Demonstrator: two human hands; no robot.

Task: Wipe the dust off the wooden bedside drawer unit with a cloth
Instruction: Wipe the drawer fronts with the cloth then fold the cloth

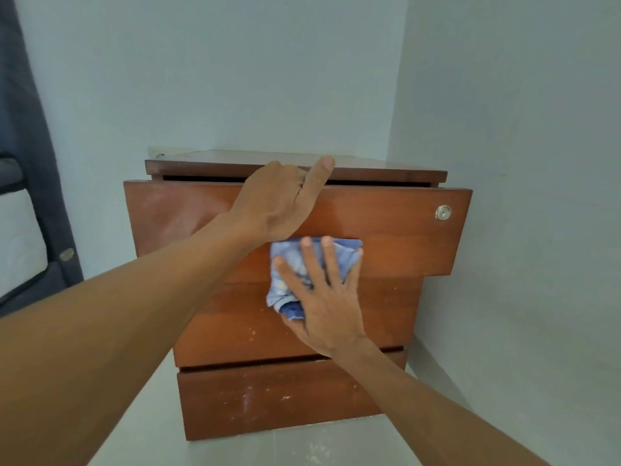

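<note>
A reddish-brown wooden drawer unit point(396, 237) stands in a room corner, with its top drawer pulled partly out. My left hand point(279, 203) grips the upper edge of that top drawer front, fingers hooked over it and thumb pointing up. My right hand point(322, 297) presses a crumpled blue and white cloth point(289, 280) flat against the drawer fronts, at the lower edge of the top drawer. Its fingers are spread over the cloth. White dust specks show on the two lower drawer fronts.
A round metal lock point(443, 212) sits at the top drawer's right end. Pale walls point(504, 95) close in behind and on the right. A dark bed frame with a white mattress point(20, 243) is at the left. The floor point(302, 445) is light grey.
</note>
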